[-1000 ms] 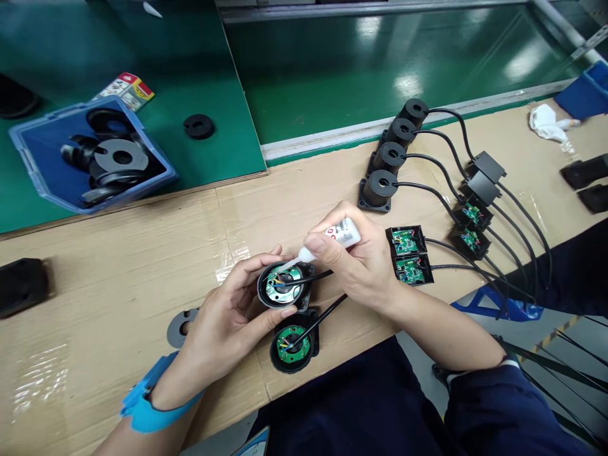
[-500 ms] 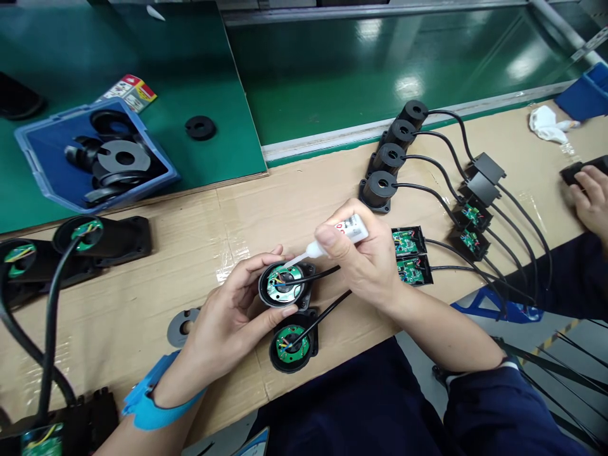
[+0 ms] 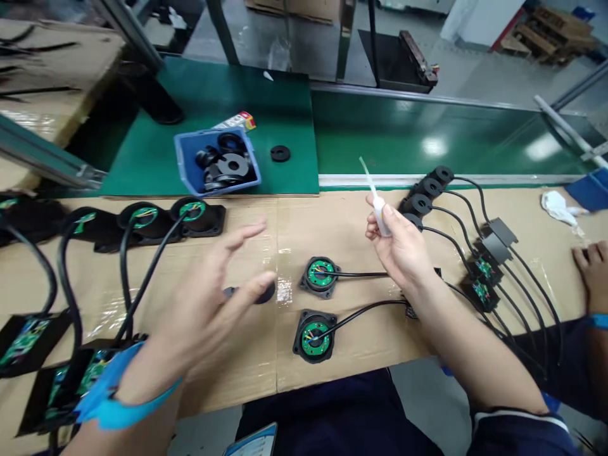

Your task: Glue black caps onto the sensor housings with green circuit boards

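My right hand (image 3: 401, 247) grips a small white squeeze bottle (image 3: 381, 215), its thin nozzle tilted upward, above the bench. My left hand (image 3: 213, 297), a little blurred, hovers with fingers apart and nothing in it. Beneath its fingertips lies a black disc (image 3: 266, 294), partly hidden by the hand. Between my hands two black round housings with square flanges stand on the cardboard: the far housing (image 3: 320, 277) and the near housing (image 3: 315, 335). Each has a green circuit board inside and a black cable running right, partly behind my right arm.
A blue bin (image 3: 182, 171) of black rings sits on the green mat (image 3: 289, 95), beside a slotted black disc (image 3: 280, 153). Several cabled housings (image 3: 192, 212) line the left; more (image 3: 430, 188) stand right with boxes (image 3: 498, 239). Another person's hand (image 3: 591, 272) rests far right.
My left hand has let go of the far housing and moved left, opening. My right hand has lifted the bottle away, its nozzle now pointing up. The view has shifted, showing more background.
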The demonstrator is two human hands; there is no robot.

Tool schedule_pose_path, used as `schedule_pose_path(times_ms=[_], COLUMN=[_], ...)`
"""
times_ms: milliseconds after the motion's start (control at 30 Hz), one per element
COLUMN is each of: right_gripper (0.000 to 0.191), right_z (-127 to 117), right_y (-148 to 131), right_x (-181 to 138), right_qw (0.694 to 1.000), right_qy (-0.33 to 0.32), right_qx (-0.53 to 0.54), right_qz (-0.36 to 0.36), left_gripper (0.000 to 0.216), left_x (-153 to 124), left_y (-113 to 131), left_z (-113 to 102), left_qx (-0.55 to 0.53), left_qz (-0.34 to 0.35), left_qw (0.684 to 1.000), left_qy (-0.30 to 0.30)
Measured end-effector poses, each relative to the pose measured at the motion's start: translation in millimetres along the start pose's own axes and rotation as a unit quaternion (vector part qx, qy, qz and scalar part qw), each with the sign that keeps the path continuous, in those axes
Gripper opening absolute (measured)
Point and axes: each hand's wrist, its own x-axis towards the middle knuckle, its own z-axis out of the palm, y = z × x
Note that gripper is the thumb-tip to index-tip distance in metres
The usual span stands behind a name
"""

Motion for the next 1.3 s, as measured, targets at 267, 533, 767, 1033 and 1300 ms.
schedule_pose_path(times_ms=[267, 533, 767, 1033, 1300], right_gripper=[0.041, 0.026, 0.055, 0.036, 0.014], right_z=[70.1, 112.4, 90.1, -18.3, -55.9], right_y=[25.0, 58.0, 25.3, -11.5, 24.6], right_x=[114.5, 156.8, 120.0, -72.8, -145.5], right_qw=[0.969, 0.943, 0.938, 0.920, 0.821], right_qy=[-0.109, -0.114, -0.043, 0.066, -0.056], right_qx=[-0.173, -0.232, -0.232, -0.311, -0.437], right_qz=[-0.136, -0.209, -0.256, -0.228, -0.363], left_gripper=[0.019, 0.012, 0.029, 0.025, 0.014], left_x=[-53.7, -60.7, -69.1, -80.8, -94.5], left_y=[-22.9, -9.0, -4.1, 6.2, 15.8], left_z=[-13.9, 27.0, 27.0, 45.4, 35.0], left_qx=[0.202, 0.272, 0.246, 0.212, 0.015], left_qz=[0.049, -0.019, -0.048, -0.093, -0.025], left_qw=[0.977, 0.961, 0.965, 0.971, 1.000], left_qy=[-0.042, -0.050, -0.075, -0.052, -0.005])
